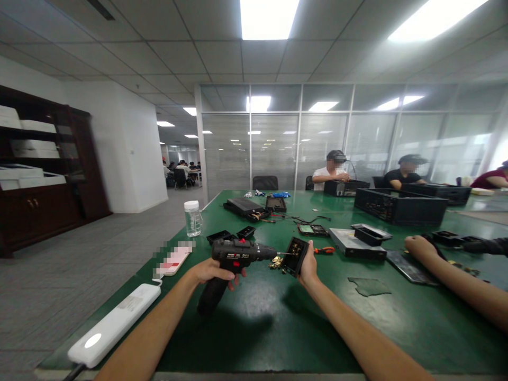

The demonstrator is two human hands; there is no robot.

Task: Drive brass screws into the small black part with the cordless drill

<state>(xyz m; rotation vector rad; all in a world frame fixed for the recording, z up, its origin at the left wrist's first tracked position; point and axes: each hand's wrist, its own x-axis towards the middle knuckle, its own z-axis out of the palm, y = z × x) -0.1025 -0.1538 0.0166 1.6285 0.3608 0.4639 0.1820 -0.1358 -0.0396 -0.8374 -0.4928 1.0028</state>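
My left hand [216, 272] grips a black cordless drill [238, 253] by its handle, with the drill pointing right. Its long thin bit reaches into a small black open box [296, 257], which my right hand [308, 267] holds tilted above the table by its right side. Small brassy bits show inside the box, too small to name. Beneath the bit, a little heap of gold-coloured metal parts [277, 263] lies on the green table [254, 338]. An orange-handled screwdriver [327, 250] rests just right of my right hand.
Left are a white power strip [119, 323], a phone [178, 259] and a clear bottle [192, 219]. Black trays [246, 232], a circuit-board unit [313, 229] and a silver metal case [357, 246] lie beyond. A co-worker's arm [456, 270] reaches in from the right; others sit behind black cases [400, 205].
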